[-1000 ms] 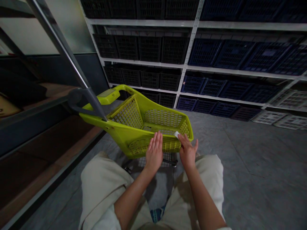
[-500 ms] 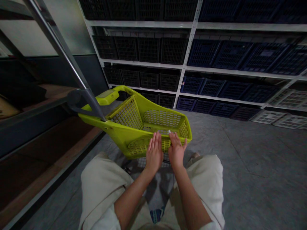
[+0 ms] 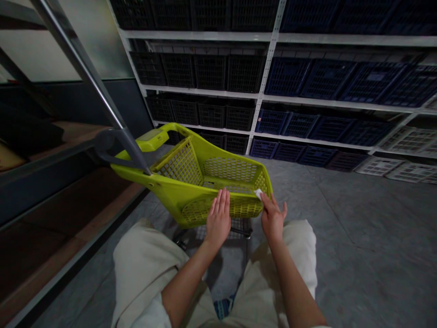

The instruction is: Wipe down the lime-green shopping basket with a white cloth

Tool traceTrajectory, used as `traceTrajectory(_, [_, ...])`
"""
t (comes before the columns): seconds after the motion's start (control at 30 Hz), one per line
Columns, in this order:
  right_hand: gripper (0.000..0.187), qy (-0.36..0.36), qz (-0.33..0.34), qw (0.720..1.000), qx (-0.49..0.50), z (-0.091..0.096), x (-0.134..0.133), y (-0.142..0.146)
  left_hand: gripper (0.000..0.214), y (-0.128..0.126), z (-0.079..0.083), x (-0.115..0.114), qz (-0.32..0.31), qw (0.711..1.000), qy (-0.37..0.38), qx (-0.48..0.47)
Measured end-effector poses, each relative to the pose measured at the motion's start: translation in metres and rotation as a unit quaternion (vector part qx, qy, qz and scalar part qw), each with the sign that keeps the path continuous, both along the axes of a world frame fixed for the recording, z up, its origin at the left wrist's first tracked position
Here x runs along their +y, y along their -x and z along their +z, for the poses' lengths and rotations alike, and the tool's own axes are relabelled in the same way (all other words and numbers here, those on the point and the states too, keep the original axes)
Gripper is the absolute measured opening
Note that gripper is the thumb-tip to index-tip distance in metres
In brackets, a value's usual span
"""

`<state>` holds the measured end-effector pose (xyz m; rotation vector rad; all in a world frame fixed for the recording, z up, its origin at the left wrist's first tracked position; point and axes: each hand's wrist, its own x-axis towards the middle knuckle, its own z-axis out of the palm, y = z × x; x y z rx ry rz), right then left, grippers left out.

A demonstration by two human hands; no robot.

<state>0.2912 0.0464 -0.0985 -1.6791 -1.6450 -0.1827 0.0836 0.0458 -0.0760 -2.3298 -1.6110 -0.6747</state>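
A lime-green plastic shopping cart (image 3: 174, 193) stands before my knees, its mesh basket to the right and its handle side to the left. My left hand (image 3: 219, 216) lies against the near side of the basket, fingers straight and together, holding nothing. At the right end of the near rim, my right hand (image 3: 272, 218) pinches a small white wipe (image 3: 258, 193), which looks like a tissue or cloth and touches the rim. Part of the wipe is hidden under the fingers.
White metal shelves (image 3: 205, 89) hold rows of black crates (image 3: 177, 73), blue crates (image 3: 290, 76) and pale crates (image 3: 378, 166) ahead. A slanting metal pole (image 3: 85, 68) and a low shelf (image 3: 44, 218) stand at left. Grey floor (image 3: 358, 237) extends right.
My right hand has slid right along the cart's near rim with the white wipe, away from my left hand. More of the wipe shows. My left hand has stayed nearly in place.
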Motion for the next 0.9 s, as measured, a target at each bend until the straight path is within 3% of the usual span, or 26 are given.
traceTrajectory(0.1, [0.053,0.016,-0.049,0.998,0.047,-0.008,0.001,-0.021,0.085,-0.002,0.0,-0.001,-0.004,1.0,0.0,-0.014])
traceTrajectory(0.17, [0.053,0.019,-0.071,0.995,0.073,-0.008,0.002,-0.018,0.088,-0.004,0.001,-0.003,-0.008,1.0,0.001,-0.029])
traceTrajectory(0.27, [0.058,0.011,-0.063,0.995,0.077,0.002,0.004,0.013,0.093,-0.006,0.002,-0.004,-0.012,0.999,0.001,-0.05])
traceTrajectory(0.47, [0.057,0.034,0.082,0.994,0.056,0.036,0.011,0.104,0.082,-0.007,-0.005,0.001,0.011,1.0,0.002,-0.029])
traceTrajectory(0.57, [0.052,0.038,0.111,0.991,0.06,0.042,0.013,0.118,0.077,-0.005,-0.007,0.003,0.017,1.0,-0.004,-0.009])
traceTrajectory(0.7, [0.061,0.027,0.131,0.991,0.014,0.038,0.009,0.094,0.08,-0.001,-0.002,0.001,-0.001,1.0,-0.007,-0.012])
traceTrajectory(0.9, [0.061,-0.002,0.07,0.997,-0.027,0.014,0.002,0.012,0.087,0.0,0.006,-0.004,-0.013,1.0,0.0,-0.02])
